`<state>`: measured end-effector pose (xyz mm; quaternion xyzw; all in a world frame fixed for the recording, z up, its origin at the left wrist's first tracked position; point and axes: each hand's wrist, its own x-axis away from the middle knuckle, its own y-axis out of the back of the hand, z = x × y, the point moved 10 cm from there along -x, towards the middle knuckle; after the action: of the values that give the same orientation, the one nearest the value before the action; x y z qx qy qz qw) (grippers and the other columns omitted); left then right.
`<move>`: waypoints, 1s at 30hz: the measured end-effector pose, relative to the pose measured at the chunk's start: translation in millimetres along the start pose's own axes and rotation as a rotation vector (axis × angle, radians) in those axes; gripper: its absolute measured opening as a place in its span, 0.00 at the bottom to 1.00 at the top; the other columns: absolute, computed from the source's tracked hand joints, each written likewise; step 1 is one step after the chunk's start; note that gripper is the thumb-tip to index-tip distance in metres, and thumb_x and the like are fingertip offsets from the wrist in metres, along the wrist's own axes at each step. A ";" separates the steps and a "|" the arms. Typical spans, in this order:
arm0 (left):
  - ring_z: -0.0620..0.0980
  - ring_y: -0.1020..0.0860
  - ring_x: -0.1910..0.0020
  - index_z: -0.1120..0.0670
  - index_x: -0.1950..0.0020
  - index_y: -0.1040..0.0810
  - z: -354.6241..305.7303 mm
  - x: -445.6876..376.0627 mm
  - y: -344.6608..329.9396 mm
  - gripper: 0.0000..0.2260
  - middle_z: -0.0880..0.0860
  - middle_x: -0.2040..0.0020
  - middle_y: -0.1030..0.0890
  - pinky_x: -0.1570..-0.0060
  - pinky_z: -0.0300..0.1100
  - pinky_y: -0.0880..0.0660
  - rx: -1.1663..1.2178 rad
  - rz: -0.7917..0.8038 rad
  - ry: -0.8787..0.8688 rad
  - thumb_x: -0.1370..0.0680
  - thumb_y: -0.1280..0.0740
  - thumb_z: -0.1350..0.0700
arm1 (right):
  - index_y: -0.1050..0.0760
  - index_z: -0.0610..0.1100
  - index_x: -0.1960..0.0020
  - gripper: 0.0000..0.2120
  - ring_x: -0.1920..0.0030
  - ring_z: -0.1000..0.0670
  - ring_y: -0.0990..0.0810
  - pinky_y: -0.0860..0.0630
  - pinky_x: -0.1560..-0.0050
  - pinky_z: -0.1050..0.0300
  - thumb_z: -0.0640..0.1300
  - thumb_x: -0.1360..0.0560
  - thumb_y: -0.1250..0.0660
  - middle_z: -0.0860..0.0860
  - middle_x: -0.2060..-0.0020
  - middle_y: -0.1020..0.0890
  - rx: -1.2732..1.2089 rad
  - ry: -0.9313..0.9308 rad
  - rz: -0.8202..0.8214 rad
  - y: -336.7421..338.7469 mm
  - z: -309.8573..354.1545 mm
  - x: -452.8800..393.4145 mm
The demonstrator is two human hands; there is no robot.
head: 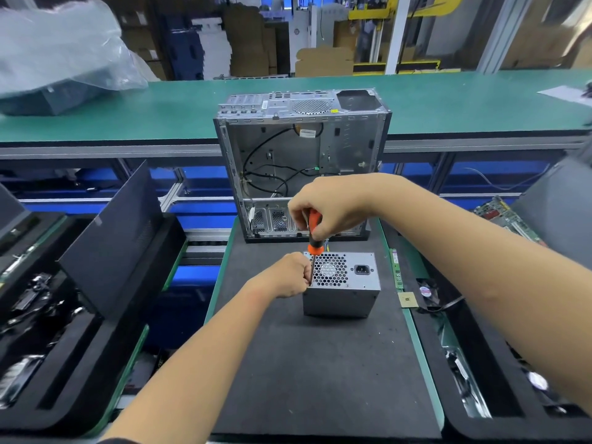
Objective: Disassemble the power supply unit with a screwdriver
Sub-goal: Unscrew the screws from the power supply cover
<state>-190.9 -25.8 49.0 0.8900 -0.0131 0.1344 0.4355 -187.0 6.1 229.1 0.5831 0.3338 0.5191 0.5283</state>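
Note:
A grey power supply unit stands on the dark mat, its honeycomb fan grille and power socket facing up. My right hand grips the orange and black handle of a screwdriver held upright. Its metal shaft runs down to the unit's top left corner. My left hand is at the unit's left side, fingers pinching the shaft near the tip. The tip itself is hidden behind my fingers.
An opened, emptied computer case stands just behind the unit. A RAM stick, a CPU chip and a small fan lie to the right. Black trays with parts flank the mat on both sides.

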 end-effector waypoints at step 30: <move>0.45 0.26 0.59 0.57 0.59 0.18 -16.1 29.4 15.2 0.02 0.45 0.59 0.26 0.56 0.34 0.32 -0.060 -0.220 -0.140 0.29 0.27 0.60 | 0.22 0.49 0.54 0.11 0.61 0.55 0.25 0.34 0.67 0.62 0.35 0.32 0.28 0.56 0.61 0.22 0.014 -0.046 0.044 -3.1 -5.8 6.7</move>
<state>-168.4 -19.9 77.5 0.8799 0.0504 0.0227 0.4719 -190.5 14.7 227.2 0.6058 0.3122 0.5148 0.5200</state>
